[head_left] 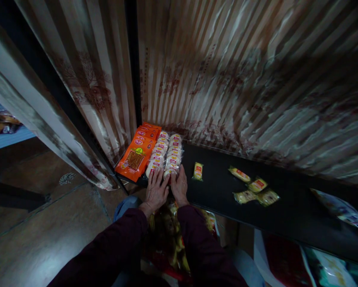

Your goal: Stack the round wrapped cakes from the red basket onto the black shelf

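Two rows of small white snacks in clear wrappers, a left row (pixel 159 152) and a right row (pixel 174 151), lie overlapped on a black shelf (pixel 208 193). My left hand (pixel 157 192) rests with its fingers stretched on the front end of the left row. Beside it, my right hand (pixel 179 187) touches the near end of the right row, fingers extended and the thumb side toward the left hand. Neither hand is wrapped around a pack. Orange snack bags (pixel 136 157), stacked and overlapping, lie just left of the white rows.
Right along the shelf are a yellow wrapped snack (pixel 198 171), several more yellow packs (pixel 258 185) and a shiny bag (pixel 343 211). A container of wrapped food (pixel 175 251) sits below my forearms. A striped curtain (pixel 226 79) and a black post (pixel 134 59) stand behind.
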A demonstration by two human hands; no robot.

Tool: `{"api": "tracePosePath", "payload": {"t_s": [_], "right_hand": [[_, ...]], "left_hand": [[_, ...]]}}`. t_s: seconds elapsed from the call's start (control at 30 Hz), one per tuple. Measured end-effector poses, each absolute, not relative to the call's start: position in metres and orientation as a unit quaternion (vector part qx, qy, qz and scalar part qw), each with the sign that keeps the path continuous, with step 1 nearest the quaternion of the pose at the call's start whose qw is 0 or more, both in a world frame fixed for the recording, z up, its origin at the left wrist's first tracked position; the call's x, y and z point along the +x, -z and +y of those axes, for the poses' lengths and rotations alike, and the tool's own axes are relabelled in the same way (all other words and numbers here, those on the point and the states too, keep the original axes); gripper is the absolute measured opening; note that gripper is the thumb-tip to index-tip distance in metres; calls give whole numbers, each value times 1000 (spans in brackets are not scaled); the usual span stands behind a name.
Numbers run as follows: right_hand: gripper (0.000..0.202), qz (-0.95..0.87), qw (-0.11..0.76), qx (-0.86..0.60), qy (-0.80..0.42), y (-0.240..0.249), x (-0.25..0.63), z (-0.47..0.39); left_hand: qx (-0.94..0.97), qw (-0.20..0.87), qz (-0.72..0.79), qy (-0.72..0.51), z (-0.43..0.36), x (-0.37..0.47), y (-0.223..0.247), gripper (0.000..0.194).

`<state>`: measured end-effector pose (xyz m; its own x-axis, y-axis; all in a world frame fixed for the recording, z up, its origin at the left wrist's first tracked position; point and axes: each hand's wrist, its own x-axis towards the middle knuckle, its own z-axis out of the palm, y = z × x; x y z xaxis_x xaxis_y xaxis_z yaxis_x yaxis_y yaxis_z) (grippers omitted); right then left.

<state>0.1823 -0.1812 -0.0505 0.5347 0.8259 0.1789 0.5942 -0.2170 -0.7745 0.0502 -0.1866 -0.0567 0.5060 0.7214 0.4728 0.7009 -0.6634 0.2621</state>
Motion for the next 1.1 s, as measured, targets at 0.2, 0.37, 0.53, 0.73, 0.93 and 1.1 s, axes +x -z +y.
{"api": "tracePosePath", "payload": {"t_s": [0.2,0.37,0.53,0.73,0.93,1.1], "right_hand": [[71,-475,420,-761,-140,49,186,-183],[76,-461,424,-764,-152,46,197,-179],[72,-473,413,-760,-168,45,199,-168],[73,-450,432,-760,-181,42,200,-171],[66,-428,487,-746,-149,28,199,-221],[50,-408,528,-735,-120,30,194,-295]], "left_hand": [[872,21,398,-284,-185,49,56,59],[864,20,402,-302,-186,49,54,57],[864,27,406,-296,-184,49,58,56],[869,45,400,-289,-183,45,58,58],[872,71,375,-307,-200,37,61,51],[899,122,302,-292,-248,26,75,41]]}}
